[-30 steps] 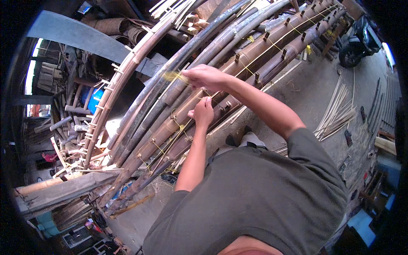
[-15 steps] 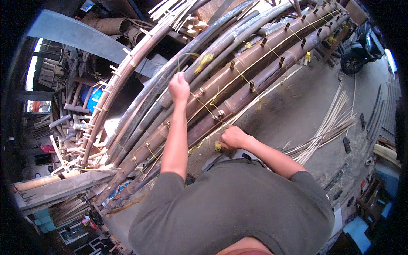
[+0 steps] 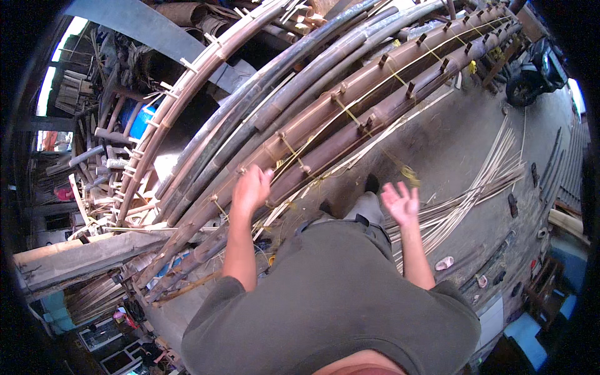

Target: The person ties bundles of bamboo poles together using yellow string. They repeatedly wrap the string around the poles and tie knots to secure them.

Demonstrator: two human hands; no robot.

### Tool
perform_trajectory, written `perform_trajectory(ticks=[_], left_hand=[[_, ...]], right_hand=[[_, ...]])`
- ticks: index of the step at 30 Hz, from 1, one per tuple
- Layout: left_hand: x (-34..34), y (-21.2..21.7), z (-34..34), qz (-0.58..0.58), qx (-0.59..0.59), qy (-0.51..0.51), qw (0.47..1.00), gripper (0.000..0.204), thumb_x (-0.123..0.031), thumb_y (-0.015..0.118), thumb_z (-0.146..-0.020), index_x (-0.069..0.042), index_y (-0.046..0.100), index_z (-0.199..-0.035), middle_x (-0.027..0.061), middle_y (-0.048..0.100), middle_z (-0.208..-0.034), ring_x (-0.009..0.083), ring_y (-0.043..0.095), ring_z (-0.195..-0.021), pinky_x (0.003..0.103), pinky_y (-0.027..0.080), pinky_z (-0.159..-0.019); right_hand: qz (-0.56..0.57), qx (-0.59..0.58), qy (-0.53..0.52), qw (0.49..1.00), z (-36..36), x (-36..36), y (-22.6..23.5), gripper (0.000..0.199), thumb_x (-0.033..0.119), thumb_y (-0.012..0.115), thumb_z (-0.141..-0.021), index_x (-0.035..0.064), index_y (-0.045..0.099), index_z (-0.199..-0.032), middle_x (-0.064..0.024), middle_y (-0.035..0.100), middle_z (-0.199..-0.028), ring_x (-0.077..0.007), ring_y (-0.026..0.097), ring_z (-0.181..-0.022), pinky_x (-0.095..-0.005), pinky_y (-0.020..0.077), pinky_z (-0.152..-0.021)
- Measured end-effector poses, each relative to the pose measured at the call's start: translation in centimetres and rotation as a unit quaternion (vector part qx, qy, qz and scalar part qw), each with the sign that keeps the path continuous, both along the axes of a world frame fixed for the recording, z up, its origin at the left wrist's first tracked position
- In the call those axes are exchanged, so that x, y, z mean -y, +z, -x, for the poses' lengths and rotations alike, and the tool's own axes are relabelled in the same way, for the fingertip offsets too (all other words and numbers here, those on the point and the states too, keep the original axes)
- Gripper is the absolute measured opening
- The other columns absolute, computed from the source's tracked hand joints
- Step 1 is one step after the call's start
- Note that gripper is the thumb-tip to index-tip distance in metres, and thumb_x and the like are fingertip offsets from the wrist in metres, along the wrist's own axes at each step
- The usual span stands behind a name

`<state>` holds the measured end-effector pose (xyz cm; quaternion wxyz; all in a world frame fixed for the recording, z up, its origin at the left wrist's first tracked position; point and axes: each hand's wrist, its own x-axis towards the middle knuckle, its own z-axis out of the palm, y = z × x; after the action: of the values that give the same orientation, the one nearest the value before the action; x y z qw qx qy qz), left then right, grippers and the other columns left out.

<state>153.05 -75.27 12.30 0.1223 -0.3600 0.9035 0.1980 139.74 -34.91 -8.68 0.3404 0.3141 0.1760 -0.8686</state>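
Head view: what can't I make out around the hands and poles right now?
All in the head view:
- Left hand: fingers mostly hidden by the hand itself; any grip is unclear.
- Brown bamboo pole: one stretch hidden behind that hand.
- Yellow cord bundle: blurred; contact with the open right hand is unclear.
- Curved pegged pole: top end cut off by the upper edge.

The poles [image 3: 340,144] are brown, the cord [image 3: 409,175] yellow, the shirt [image 3: 331,287] grey-green.
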Motion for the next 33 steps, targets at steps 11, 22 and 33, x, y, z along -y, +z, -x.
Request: perform_trajectory(ticks=[11, 22, 33], left_hand=[[-0.4, -4.1, -1.7, 0.071, -0.273, -0.078, 0.956, 0.022, -0.017, 0.059, -0.088, -0.002, 0.061, -0.105, 0.0229, 0.063, -0.103, 0.0395, 0.06, -0.096, 0.047, 0.048, -0.082], [0.1, -14.5, 3.0, -0.204, -0.362, -0.029, 0.909, 0.039, -0.035, 0.06, -0.089, -0.001, 0.056, -0.109, 0.0179, 0.062, -0.105, 0.0334, 0.059, -0.093, 0.043, 0.045, -0.088], [-1.5, -7.8, 3.9, -0.029, -0.203, 0.037, 0.978, 0.036, -0.04, 0.042, -0.097, -0.014, 0.064, -0.107, 0.0203, 0.067, -0.092, 0.0424, 0.063, -0.09, 0.052, 0.047, -0.077]], right_hand=[[-0.046, -0.214, 0.436, 0.873, -7.0, 19.1, 8.5, 0.034, 0.037, 0.046, -0.1, 0.009, 0.061, -0.111, -0.0022, 0.064, -0.096, -0.0122, 0.062, -0.083, -0.0283, 0.0525, -0.076], [-0.113, -0.778, 0.433, 0.441, -2.9, 34.3, 22.8, 0.057, 0.053, 0.039, -0.096, 0.005, 0.069, -0.09, -0.0157, 0.066, -0.099, -0.0284, 0.062, -0.095, -0.0409, 0.0448, -0.09], [0.006, -0.782, 0.406, 0.473, 1.9, 27.4, 22.5, 0.036, 0.03, 0.053, -0.092, -0.0014, 0.059, -0.076, -0.0151, 0.064, -0.077, -0.0227, 0.062, -0.074, -0.0411, 0.0485, -0.072]])
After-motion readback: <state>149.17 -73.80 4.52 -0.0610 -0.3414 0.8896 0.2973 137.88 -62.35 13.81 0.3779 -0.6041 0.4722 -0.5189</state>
